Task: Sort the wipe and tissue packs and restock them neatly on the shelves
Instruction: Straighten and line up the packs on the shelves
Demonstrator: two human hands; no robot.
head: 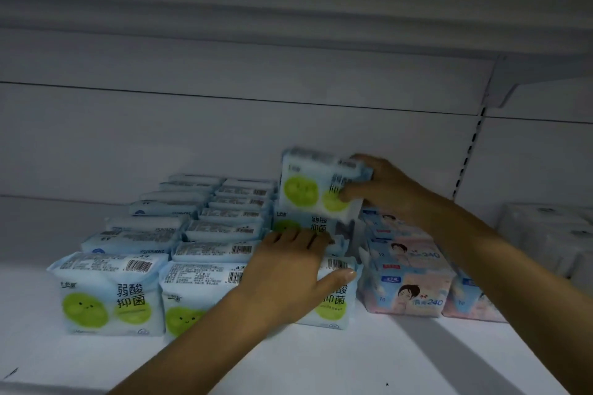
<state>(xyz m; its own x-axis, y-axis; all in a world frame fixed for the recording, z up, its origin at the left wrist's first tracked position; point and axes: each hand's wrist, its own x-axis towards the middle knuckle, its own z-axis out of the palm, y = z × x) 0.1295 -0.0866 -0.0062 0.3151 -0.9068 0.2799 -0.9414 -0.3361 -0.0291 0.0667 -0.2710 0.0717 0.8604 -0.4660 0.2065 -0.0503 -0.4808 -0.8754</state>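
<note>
My right hand [382, 189] grips a blue pack [308, 189] with green circles on its face, thumb across the front and fingers curled round its right edge. I hold it upright and slightly tilted, lifted above the back of the third row, its lower edge just over the pack standing there. My left hand [288, 272] lies flat, fingers straight and close together, pressing on the tops of the packs near the front of that row, thumb stretched out against the upper face of the front pack [333, 305]. The same blue packs [109, 292] stand in rows running front to back on the white shelf [321, 362], barcodes upward. Just beside them on the right stand pink packs [414, 292] printed 240. Further right sit white packs [545, 234], too blurred to read. The upper shelf [288, 9] hangs overhead, and a slotted upright [469, 154] runs up the back wall
</note>
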